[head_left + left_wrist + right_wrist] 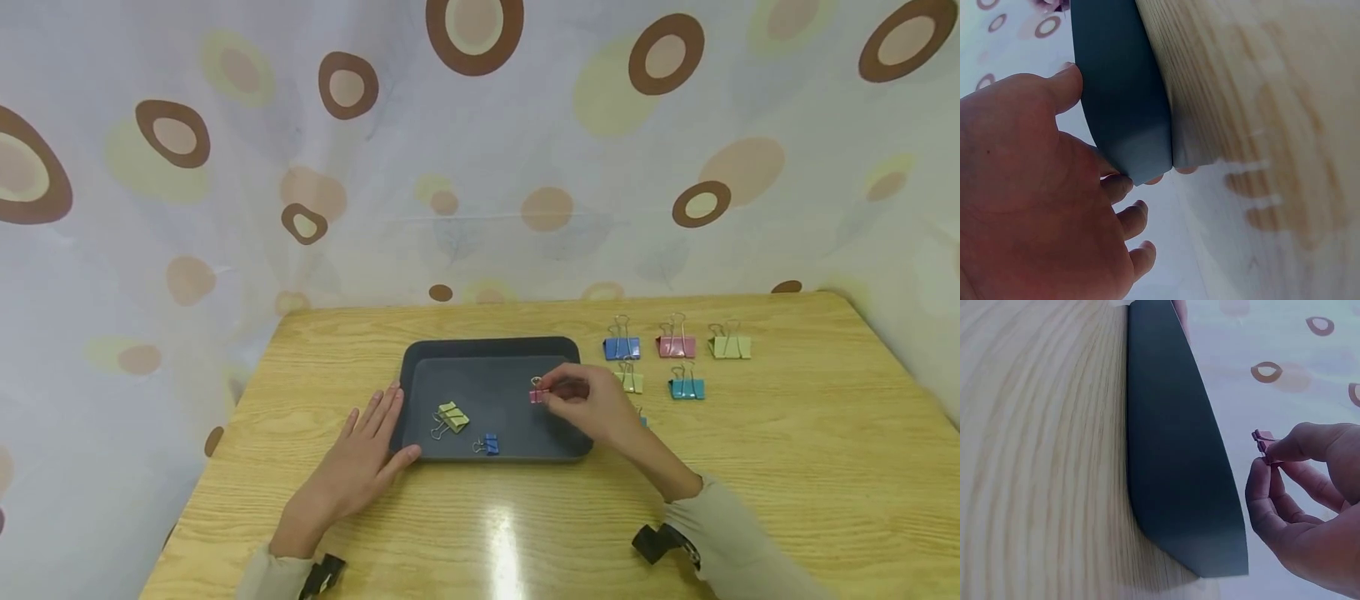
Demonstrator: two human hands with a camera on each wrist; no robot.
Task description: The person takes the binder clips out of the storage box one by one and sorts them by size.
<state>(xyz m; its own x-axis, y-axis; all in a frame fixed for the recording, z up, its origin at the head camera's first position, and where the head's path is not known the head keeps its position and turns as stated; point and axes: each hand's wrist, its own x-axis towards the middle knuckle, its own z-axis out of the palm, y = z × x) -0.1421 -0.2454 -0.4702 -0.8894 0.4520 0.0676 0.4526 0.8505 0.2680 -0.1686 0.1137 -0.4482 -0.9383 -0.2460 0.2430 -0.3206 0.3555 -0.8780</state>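
My right hand (pixel 596 408) pinches a small pink binder clip (pixel 536 396) between thumb and fingertips, above the right part of a dark grey tray (pixel 495 375). The right wrist view shows the same pink clip (pixel 1264 444) held over the tray's wall (pixel 1179 450). With fingers straight, my left hand (pixel 356 467) rests against the tray's left side, its thumb at the near left corner. In the left wrist view that hand (pixel 1041 187) touches the tray's outer wall (pixel 1125 87). Inside the tray lie a yellow binder clip (pixel 453 417) and a small blue binder clip (pixel 491 444).
Right of the tray stand several binder clips: a blue one (pixel 622 348), a pink one (pixel 677 347), a yellow one (pixel 731 347), a smaller yellow one (pixel 633 382) and a teal one (pixel 687 389). Another teal clip is mostly hidden behind my right hand. A patterned curtain (pixel 510 167) hangs behind the wooden table (pixel 795 467).
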